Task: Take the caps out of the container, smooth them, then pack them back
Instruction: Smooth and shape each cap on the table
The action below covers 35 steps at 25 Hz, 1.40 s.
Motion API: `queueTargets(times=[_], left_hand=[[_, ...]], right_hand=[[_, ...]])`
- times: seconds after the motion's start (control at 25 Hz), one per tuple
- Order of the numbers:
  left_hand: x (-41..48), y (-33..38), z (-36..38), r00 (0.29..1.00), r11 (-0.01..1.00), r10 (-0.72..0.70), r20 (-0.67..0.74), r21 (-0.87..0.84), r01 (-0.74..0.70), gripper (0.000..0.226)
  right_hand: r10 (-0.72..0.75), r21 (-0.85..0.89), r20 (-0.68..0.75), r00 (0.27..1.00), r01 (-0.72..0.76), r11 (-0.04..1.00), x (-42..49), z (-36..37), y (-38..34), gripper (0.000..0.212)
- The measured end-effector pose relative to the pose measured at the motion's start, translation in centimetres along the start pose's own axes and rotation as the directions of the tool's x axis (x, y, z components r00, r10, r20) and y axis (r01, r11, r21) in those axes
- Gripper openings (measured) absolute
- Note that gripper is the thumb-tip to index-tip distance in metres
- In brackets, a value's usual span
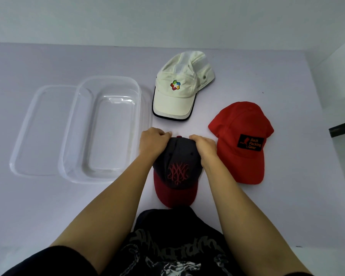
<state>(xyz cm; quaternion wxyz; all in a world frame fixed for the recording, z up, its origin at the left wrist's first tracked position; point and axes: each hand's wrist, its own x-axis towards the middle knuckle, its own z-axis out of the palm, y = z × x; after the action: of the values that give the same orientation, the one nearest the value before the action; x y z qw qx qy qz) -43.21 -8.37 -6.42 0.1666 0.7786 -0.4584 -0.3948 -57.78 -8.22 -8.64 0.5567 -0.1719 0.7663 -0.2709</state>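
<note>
Lavender table (48,206) holds everything. Clear plastic container (108,78) is empty and sits partly on its lid (42,132), which sticks out on its left. Red "Back Packing Gear" cap (241,140) is well right of the container. White cap (181,86) is just right of its far corner. Dark cap with red brim (177,170) is right of its near end, brim toward the person. Left hand (151,143) and right hand (204,149) have their fingers curled over the dark cap's crown, gripping it from both sides.

On your red cap (241,124), the black patch (251,142) reads "Back Packing Gear". You cannot read the small lettering on the side of the white cap (179,98), which is too blurred, nor the stylised print on your shirt (167,246).
</note>
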Motion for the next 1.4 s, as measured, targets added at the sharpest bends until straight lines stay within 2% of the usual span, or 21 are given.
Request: queueTargets(times=[0.08,0.16,0.36,0.52,0.64,0.72,0.8,0.92,1.0,1.12,1.2,1.28,1.36,1.4], left_hand=[[-0.2,-0.2,-0.2,0.997,0.99,0.078,-0.009,0.122,-0.076,0.043],[-0.1,-0.1,-0.3,0.996,0.984,0.083,-0.012,0.158,-0.08,0.039],[-0.2,0.3,-0.1,0.998,0.984,0.06,0.021,0.164,-0.062,0.023],[0.1,0.4,0.1,0.999,0.988,0.008,0.048,0.155,-0.016,0.028],[0.8,0.2,0.0,0.993,0.996,-0.014,0.118,0.094,0.003,0.031],[1.1,-0.2,0.0,0.99,0.996,-0.022,0.136,0.093,0.01,0.033],[1.1,-0.2,0.2,0.994,0.987,-0.046,0.095,0.157,0.031,0.035],[1.0,0.0,0.6,0.999,0.977,-0.032,0.02,0.21,0.027,0.038],[1.3,-0.1,0.6,0.999,0.985,-0.014,0.033,0.171,0.008,0.039],[1.3,-0.2,0.0,1.0,1.0,0.013,0.013,0.026,-0.013,0.031],[0.7,0.4,-1.1,0.993,0.993,0.109,-0.045,-0.039,-0.111,0.029],[-0.3,0.5,-2.8,0.96,0.972,0.233,-0.157,0.032,-0.231,0.03],[-1.7,-0.4,-4.9,0.936,0.97,0.243,-0.256,0.078,-0.23,0.03],[-2.5,-0.9,-5.7,0.949,0.982,0.188,-0.253,0.058,-0.179,0.031]], right_hand=[[0.009,0.032,-0.005,1.0,-0.009,0.999,0.0,-0.2,0.2,0.012],[0.034,0.071,0.004,0.999,-0.034,0.997,-0.1,-0.4,0.1,0.01],[0.008,0.052,0.001,1.0,-0.008,0.999,-0.5,-0.4,-0.4,0.009],[0.012,0.021,0.017,1.0,-0.012,1.0,-0.3,-0.4,-1.3,0.013],[-0.034,-0.137,0.062,0.997,0.042,0.99,0.1,-0.4,-1.3,0.021],[-0.073,-0.279,0.13,0.989,0.107,0.954,0.0,-0.4,-1.4,0.035],[-0.112,-0.36,0.137,0.984,0.155,0.92,0.2,-0.3,-1.4,0.043],[-0.123,-0.357,0.131,0.984,0.163,0.92,0.2,-0.1,-1.6,0.035],[-0.1,-0.32,0.139,0.985,0.141,0.937,0.3,0.0,-1.3,0.034],[-0.094,-0.361,0.146,0.985,0.142,0.922,0.1,-0.4,-0.9,0.048],[-0.183,-0.336,0.098,0.978,0.206,0.919,0.3,-1.1,-0.9,0.049],[-0.311,-0.346,0.043,0.949,0.306,0.887,0.2,-2.6,-1.2,0.045],[-0.39,-0.368,0.049,0.92,0.379,0.849,-0.3,-4.2,-0.8,0.035],[-0.407,-0.365,0.066,0.911,0.402,0.84,-0.6,-4.9,-0.4,0.031]])
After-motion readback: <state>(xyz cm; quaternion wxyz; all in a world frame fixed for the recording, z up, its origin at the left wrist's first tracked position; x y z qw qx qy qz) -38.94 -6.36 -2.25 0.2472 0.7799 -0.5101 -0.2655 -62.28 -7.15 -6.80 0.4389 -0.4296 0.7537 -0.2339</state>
